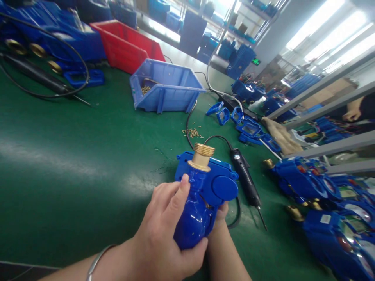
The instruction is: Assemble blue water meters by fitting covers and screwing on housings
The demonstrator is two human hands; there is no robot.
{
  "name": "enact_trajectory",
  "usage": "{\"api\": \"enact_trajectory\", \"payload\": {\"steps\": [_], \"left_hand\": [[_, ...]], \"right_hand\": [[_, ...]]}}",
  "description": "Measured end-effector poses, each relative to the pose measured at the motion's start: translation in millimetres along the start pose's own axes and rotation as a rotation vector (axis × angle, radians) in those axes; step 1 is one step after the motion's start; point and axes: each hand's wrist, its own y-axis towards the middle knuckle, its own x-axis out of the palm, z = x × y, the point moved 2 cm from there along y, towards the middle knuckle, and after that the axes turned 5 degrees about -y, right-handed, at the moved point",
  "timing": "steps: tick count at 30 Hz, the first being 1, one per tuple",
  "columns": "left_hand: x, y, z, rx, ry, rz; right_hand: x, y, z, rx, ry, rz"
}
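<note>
A blue water meter (193, 218) with a brass threaded end (202, 156) is held above the green bench, its brass end pointing away from me. My left hand (164, 222) is closed around the rounded body from the left, thumb below and fingers along the top. From the right side, my right hand (223, 212) grips the meter; most of its fingers are hidden behind it. Just to the right lies a black electric screwdriver (246, 177) with its bit toward me. Beyond the meter, small brass screws (192, 132) lie in a loose heap.
A light blue bin (175, 99) holding small brass parts stands beside a red bin (125, 50). Blue frames (249, 127) lie at the back right. More water meters (331, 226) crowd the right side. At left is another screwdriver (38, 74). Another person's hand (352, 111) shows far right.
</note>
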Motion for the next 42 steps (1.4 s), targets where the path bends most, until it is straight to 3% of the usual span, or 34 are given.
{"api": "enact_trajectory", "payload": {"steps": [5,12,17,22,27,31,34,37,39,42], "left_hand": [[-0.7,-4.2,-6.8,0.054,-0.001,0.011],[-2.1,-13.6,-7.0,0.12,-0.005,-0.04],[-0.5,-17.9,-7.9,0.089,0.023,-0.013],[-0.8,-16.8,-4.7,0.073,0.015,-0.02],[0.2,-11.0,-11.3,0.082,-0.062,-0.037],[-6.6,-6.0,-34.1,-0.103,-0.269,-0.032],[-15.9,-1.4,-47.9,-0.372,-0.571,-0.044],[-25.2,-0.8,-50.2,-0.536,-0.939,0.049],[-30.9,-6.3,-50.1,-0.601,-1.053,0.085],[-41.1,-21.5,-56.8,-0.651,-0.989,0.074]], "right_hand": [[5.0,3.7,1.7,-0.014,0.102,-0.002],[35.1,-8.4,-30.6,-0.066,0.067,-0.1],[48.7,-15.2,-37.1,-0.047,0.156,-0.13],[46.6,-17.6,-36.3,0.043,0.192,-0.133],[26.5,-13.0,-22.9,-0.031,0.124,-0.06],[20.7,-12.1,-18.7,-0.087,0.086,-0.143],[33.2,-15.3,-26.2,-0.127,-0.017,-0.185],[54.1,-18.1,-29.6,-0.165,-0.079,-0.145],[70.3,-19.5,-25.2,-0.123,-0.036,-0.192],[93.1,-21.8,-14.5,0.034,0.109,-0.303]]}}
